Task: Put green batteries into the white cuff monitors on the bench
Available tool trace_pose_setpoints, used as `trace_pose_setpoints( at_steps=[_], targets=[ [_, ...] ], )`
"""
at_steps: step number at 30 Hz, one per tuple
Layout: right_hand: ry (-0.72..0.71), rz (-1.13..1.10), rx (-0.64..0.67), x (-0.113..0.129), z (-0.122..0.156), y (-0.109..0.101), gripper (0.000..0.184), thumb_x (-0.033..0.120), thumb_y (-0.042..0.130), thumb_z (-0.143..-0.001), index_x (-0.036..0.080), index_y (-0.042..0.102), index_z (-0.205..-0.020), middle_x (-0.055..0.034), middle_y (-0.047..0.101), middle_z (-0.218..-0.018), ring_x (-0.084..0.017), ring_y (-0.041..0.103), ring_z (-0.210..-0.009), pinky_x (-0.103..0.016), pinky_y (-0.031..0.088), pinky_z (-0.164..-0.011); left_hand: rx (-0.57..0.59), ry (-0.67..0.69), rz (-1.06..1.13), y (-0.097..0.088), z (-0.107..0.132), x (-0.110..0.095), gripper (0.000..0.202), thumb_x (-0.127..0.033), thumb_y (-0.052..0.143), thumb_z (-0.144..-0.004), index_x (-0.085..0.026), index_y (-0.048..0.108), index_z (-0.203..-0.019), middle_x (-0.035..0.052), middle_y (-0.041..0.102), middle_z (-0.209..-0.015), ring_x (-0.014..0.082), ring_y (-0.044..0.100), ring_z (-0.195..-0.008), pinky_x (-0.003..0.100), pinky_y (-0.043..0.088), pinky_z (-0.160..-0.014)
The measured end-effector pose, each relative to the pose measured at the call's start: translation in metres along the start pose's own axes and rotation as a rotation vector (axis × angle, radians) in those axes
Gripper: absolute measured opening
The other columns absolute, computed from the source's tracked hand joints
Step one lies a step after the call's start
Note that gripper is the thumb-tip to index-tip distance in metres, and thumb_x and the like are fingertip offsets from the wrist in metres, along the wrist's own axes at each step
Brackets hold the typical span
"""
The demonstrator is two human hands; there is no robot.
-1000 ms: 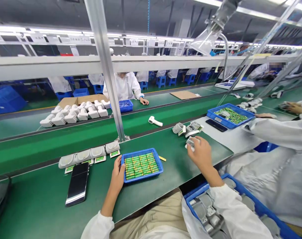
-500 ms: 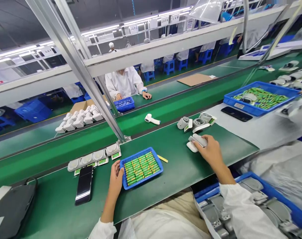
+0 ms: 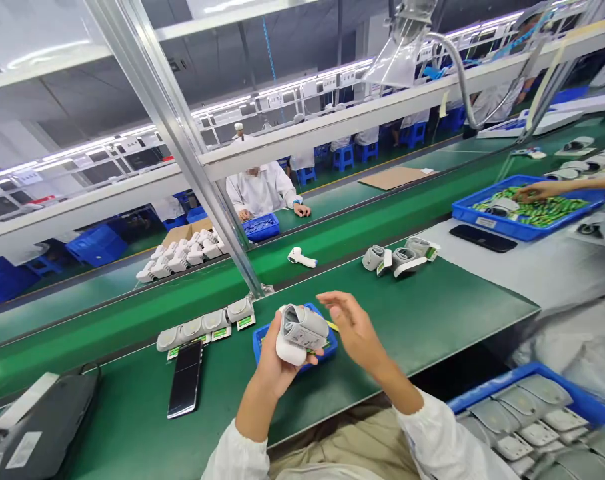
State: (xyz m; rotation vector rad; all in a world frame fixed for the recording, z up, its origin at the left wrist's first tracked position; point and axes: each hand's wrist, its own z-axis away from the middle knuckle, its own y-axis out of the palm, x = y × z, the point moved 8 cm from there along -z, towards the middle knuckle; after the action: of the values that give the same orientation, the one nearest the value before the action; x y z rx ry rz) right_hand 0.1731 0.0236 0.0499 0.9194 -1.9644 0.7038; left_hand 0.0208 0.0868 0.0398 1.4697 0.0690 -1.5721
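My left hand [image 3: 272, 367] holds a white wrist blood pressure monitor [image 3: 300, 330] with a grey cuff wrapped around it, just above a blue tray [image 3: 330, 347] of green batteries. The monitor and my hand hide most of the tray. My right hand [image 3: 355, 330] is next to the monitor with its fingers spread, holding nothing and not touching it. A small yellow stick [image 3: 333, 327] lies at the tray's far edge.
A row of white monitors [image 3: 205, 320] and a black phone [image 3: 185, 379] lie on the green bench. Further monitors [image 3: 400, 259] stand to the right. A co-worker's hand [image 3: 537, 191] reaches into a blue battery tray [image 3: 487, 223]. A blue crate of grey parts [image 3: 527, 407] sits at lower right.
The monitor has passed from my right hand to my left and now sits above the tray. My right hand has let go, and the view has turned slightly.
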Motion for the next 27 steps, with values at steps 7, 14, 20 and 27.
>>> trace_pose_setpoints(
  at_steps=[7,14,20,27],
  targets=[
    [-0.028,0.892,0.286,-0.117,0.011,0.020,0.016,0.021,0.057,-0.104,0.017,0.069,-0.113,-0.0147,0.071,-0.107,-0.030,0.067,-0.096,-0.038,0.051,-0.080,-0.304,0.311,0.031,-0.081,0.017,-0.038,0.050,-0.061,0.078,-0.087,-0.025,0.058,-0.115,0.0027,0.074,-0.103,0.0243,0.074,-0.092,0.038,0.065,-0.078],
    [-0.266,0.813,0.139,-0.060,0.016,0.019,0.028,0.014,0.035,-0.107,0.020,0.060,-0.118,-0.0074,0.072,-0.093,-0.023,0.070,-0.073,-0.031,0.048,-0.061,-0.058,0.269,-0.231,-0.086,-0.004,-0.052,0.065,-0.065,0.075,-0.089,-0.024,0.058,-0.137,0.0052,0.068,-0.103,0.0190,0.066,-0.081,0.031,0.056,-0.073],
    [-0.221,0.825,0.062,-0.004,0.000,0.002,0.026,0.032,0.039,-0.115,0.025,0.064,-0.123,-0.0052,0.071,-0.092,-0.019,0.064,-0.060,-0.031,0.038,-0.048,0.269,0.127,-0.476,-0.061,-0.031,-0.073,0.063,-0.067,0.073,-0.092,-0.024,0.063,-0.137,0.0092,0.066,-0.117,0.0198,0.063,-0.092,0.030,0.050,-0.082],
    [-0.481,0.819,0.175,0.043,-0.035,0.046,0.028,0.014,0.044,-0.111,0.023,0.069,-0.120,-0.0059,0.065,-0.089,-0.018,0.058,-0.074,-0.030,0.043,-0.064,0.471,-0.002,-0.503,-0.055,-0.058,-0.077,0.058,-0.063,0.071,-0.094,-0.022,0.064,-0.133,0.0111,0.069,-0.118,0.0239,0.067,-0.099,0.033,0.051,-0.088]
  ],
)
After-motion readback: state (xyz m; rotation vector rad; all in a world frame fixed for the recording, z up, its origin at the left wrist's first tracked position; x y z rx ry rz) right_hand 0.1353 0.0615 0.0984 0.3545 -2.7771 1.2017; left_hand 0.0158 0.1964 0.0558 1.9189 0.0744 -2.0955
